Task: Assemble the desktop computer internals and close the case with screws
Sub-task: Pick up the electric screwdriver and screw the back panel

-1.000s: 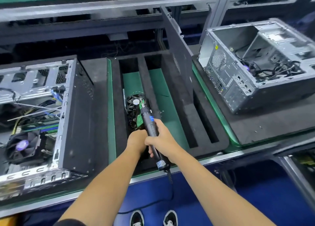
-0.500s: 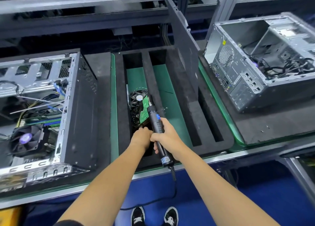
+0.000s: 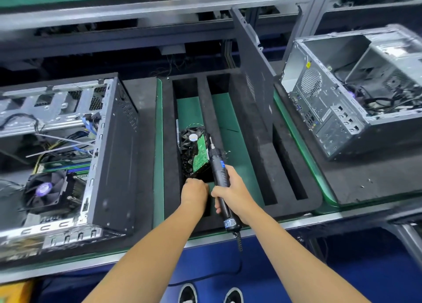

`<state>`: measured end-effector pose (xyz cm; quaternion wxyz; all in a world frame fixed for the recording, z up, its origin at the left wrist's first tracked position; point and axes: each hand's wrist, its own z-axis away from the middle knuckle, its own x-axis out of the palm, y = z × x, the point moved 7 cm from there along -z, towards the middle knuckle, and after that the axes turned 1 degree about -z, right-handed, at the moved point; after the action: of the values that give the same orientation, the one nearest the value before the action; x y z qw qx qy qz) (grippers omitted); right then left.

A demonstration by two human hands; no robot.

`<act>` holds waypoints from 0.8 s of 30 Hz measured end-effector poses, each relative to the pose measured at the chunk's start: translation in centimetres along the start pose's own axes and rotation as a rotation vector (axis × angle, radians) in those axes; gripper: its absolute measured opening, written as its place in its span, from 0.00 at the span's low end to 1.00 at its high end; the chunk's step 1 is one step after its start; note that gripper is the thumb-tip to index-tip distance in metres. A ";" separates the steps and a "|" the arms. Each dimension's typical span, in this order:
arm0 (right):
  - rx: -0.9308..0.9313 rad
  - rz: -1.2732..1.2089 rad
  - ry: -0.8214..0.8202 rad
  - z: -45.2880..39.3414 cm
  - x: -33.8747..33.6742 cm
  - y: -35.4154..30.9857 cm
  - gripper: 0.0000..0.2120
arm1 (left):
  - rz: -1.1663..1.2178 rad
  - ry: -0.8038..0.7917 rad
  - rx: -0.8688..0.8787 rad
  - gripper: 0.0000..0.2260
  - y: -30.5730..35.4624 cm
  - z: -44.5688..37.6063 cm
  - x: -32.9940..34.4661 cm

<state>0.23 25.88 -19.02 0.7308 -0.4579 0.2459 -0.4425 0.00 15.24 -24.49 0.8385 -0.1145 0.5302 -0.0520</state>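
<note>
**Black foam tray, both hands at the parts slot**

Black foam forms a slotted tray (image 3: 249,129) in the middle of the green-topped bench, with long channels running away from the person. In the leftmost channel lie a hard drive (image 3: 201,154) with its green circuit board facing up and a small black cooling fan (image 3: 191,137) just beyond it.

The right hand (image 3: 233,193) is clenched round the body of a black electric screwdriver (image 3: 220,177), whose bit points away toward the far end of the drive; its cable hangs off the bench edge below the wrist. The left hand (image 3: 195,192) reaches into the same channel, knuckles up, fingers curled at the near end of the drive; whether they actually grasp it cannot be told, since the fingertips are hidden.

To the left lies an open computer case (image 3: 68,156), showing a CPU cooler fan (image 3: 44,189), memory sticks and loose cables. To the right, a second open case (image 3: 356,97) sits on a dark mat. A black side panel (image 3: 251,69) stands upright between the tray and that second case.
</note>
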 end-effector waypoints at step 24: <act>-0.021 0.018 0.004 0.5 0.2 -0.4 0.27 | 0.212 -0.027 0.010 0.15 -0.3 0.1 0.2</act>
<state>0.55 25.89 -18.40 0.7294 -0.4624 0.2562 -0.4342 0.21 14.94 -24.53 0.8469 -0.0544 0.5278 0.0360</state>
